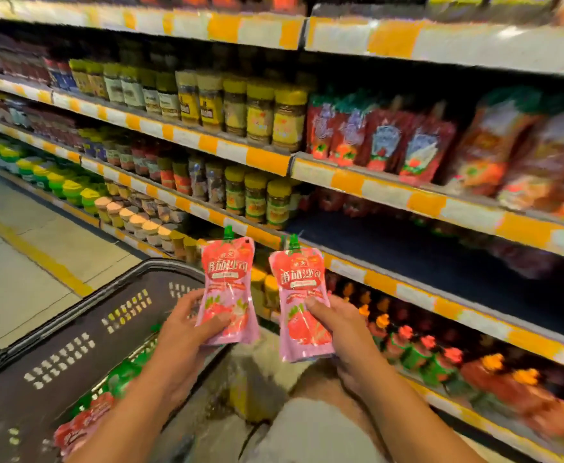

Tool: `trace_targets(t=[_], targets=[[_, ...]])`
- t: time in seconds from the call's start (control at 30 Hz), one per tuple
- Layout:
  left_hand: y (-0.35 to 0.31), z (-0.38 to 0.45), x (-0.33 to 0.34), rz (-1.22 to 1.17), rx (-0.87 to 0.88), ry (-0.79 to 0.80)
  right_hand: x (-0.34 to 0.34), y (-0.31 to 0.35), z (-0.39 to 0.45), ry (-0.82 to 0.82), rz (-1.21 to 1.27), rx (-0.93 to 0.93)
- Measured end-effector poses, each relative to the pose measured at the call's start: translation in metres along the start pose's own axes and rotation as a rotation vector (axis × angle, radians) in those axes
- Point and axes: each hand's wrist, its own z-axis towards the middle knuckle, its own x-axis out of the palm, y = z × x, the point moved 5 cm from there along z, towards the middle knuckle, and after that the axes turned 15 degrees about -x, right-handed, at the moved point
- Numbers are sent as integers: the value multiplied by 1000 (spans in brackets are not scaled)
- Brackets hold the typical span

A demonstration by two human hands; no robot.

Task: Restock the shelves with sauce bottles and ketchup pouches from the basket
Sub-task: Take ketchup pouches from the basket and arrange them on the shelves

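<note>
My left hand (187,332) grips the lower part of a pink ketchup pouch (227,282) with a green cap, held upright. My right hand (337,329) grips a second, matching pouch (300,295) beside it. Both pouches hang in front of the shelf edge, just above the dark plastic basket (83,332) at lower left. More red and green packs (83,426) lie inside the basket. A shelf level (440,259) to the right of the pouches shows a dark bare stretch.
Shelves with orange-and-white price strips (267,158) run from left to right. Yellow-lidded jars (260,111) and red pouches (380,138) stand on the upper level. Bottles with red and orange caps (434,355) fill the lowest level. The aisle floor (23,262) lies at left.
</note>
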Motion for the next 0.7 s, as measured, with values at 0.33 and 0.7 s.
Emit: trace_targets(t=[0.33, 0.7], targets=[[11, 5, 135, 136, 21, 216, -166, 65, -40, -314, -35, -103], [59, 8, 269, 412, -122, 293, -311, 65, -56, -680, 60, 43]])
